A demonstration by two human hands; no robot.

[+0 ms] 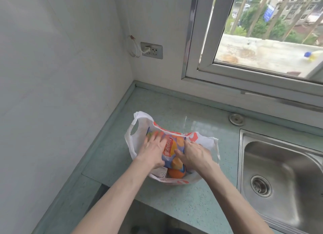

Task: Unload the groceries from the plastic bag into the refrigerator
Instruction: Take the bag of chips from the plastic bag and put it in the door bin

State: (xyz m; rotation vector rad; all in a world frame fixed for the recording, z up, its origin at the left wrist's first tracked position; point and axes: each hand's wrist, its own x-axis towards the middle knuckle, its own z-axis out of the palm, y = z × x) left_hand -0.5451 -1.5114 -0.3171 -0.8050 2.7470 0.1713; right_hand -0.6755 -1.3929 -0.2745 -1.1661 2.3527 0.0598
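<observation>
While the plastic bag [202, 141] stands open on the pale green bench [201, 204], both hands are inside its mouth. The bag is white with red-orange print and sits near the bench's front edge, between the left wall and the sink [279, 174], with one handle loop raised at its far left.

Left hand [153, 150]: fingers spread and fairly straight, laid flat on the left side of a snack packet [172, 148]; the fingertips are blurred.

Right hand [194, 155]: fingers curled over the packet's right edge and the thumb resting on its face, so it grips the packet from that side.

The snack packet is pale blue with a red-orange band and lies on top of the other contents, tilted, between the two hands. Below its near end, still in the bag, sits a round orange fruit [176, 174]. Just left of the fruit, under the left wrist, is a white box [160, 173]; its markings cannot be read.

Surroundings: a steel sink is set into the bench at right, well apart from the bag. A wall socket [151, 50] with a white plug inserted is on the back wall. A window [262, 41] is above the bench.
</observation>
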